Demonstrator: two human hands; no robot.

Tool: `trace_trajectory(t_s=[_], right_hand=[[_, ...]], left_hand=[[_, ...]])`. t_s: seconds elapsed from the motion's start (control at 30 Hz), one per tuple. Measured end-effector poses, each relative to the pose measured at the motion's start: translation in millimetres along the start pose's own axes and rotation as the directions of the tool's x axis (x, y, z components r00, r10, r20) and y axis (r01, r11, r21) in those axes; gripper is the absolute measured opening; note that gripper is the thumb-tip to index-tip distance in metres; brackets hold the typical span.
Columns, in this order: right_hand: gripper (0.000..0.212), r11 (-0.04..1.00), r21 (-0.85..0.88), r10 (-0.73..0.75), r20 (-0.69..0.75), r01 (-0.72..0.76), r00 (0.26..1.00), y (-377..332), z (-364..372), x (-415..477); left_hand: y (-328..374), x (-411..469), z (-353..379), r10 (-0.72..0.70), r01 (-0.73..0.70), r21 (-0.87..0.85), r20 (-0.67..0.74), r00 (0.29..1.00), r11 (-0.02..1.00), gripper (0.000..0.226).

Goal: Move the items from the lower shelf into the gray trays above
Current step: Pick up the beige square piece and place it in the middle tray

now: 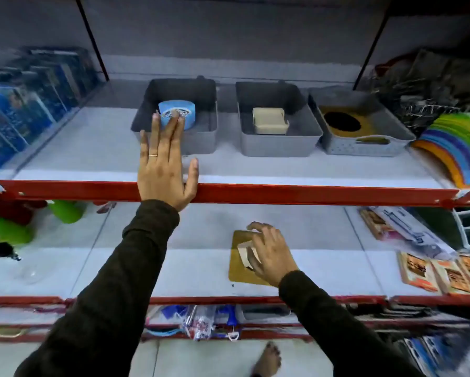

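Three gray trays stand in a row on the upper shelf. The left tray (pixel 201 137) holds a round blue tub (pixel 179 111). The middle tray (pixel 277 145) holds a cream box (pixel 269 122). The right tray (pixel 364 148) holds a tan board with a dark round patch (pixel 342 122). My left hand (pixel 164 170) is flat and spread at the left tray's front, fingertips over the blue tub, holding nothing. On the lower shelf my right hand (pixel 271 253) curls around a small cream box (pixel 246 254) that rests on a tan square board (pixel 242 268).
A red rail (pixel 310 194) edges the upper shelf. Blue packets (pixel 24 110) line its left side and a rainbow stack (pixel 456 151) its right. The lower shelf has green and red items (pixel 19 224) at left and printed packets (pixel 432 257) at right. Another stocked shelf lies below.
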State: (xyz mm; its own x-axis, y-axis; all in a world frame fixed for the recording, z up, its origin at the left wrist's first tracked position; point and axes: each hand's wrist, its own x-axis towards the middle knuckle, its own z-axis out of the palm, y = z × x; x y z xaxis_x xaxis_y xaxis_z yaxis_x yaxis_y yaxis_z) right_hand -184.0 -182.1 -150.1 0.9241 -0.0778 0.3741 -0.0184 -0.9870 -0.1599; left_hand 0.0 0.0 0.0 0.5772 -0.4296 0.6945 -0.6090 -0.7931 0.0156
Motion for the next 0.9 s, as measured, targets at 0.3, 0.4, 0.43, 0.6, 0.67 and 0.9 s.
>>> trace_trajectory(t_s=[0.3, 0.4, 0.43, 0.6, 0.67, 0.9], right_hand=[[0.082, 0.775, -0.266, 0.616, 0.517, -0.573, 0.594, 22, 77, 0], [0.075, 0.725, -0.190, 0.662, 0.457, -0.662, 0.595, 23, 85, 3], [0.072, 0.711, -0.177, 0.677, 0.435, -0.681, 0.594, 24, 87, 4], [0.063, 0.603, -0.078, 0.752, 0.388, -0.794, 0.533, 29, 84, 3], [0.046, 0.480, 0.137, 0.789, 0.365, -0.866, 0.495, 31, 81, 1], [0.014, 0.022, 0.803, 0.790, 0.351, -0.595, 0.503, -6, 25, -21]], left_hand=[[-3, 1, 14, 0.012, -0.002, 0.076, -0.132, 0.991, 0.997, 0.074], [-2, 1, 13, 0.004, 0.006, 0.086, -0.124, 0.992, 0.996, 0.073], [-1, 2, 13, 0.003, 0.008, 0.089, -0.121, 0.993, 0.996, 0.073], [-2, 1, 14, 0.006, 0.007, 0.118, -0.111, 0.994, 0.993, 0.073], [-2, 1, 13, 0.008, 0.005, 0.117, -0.106, 0.994, 0.993, 0.073], [1, 0, 8, -0.007, 0.017, 0.109, -0.086, 0.996, 0.994, 0.073]])
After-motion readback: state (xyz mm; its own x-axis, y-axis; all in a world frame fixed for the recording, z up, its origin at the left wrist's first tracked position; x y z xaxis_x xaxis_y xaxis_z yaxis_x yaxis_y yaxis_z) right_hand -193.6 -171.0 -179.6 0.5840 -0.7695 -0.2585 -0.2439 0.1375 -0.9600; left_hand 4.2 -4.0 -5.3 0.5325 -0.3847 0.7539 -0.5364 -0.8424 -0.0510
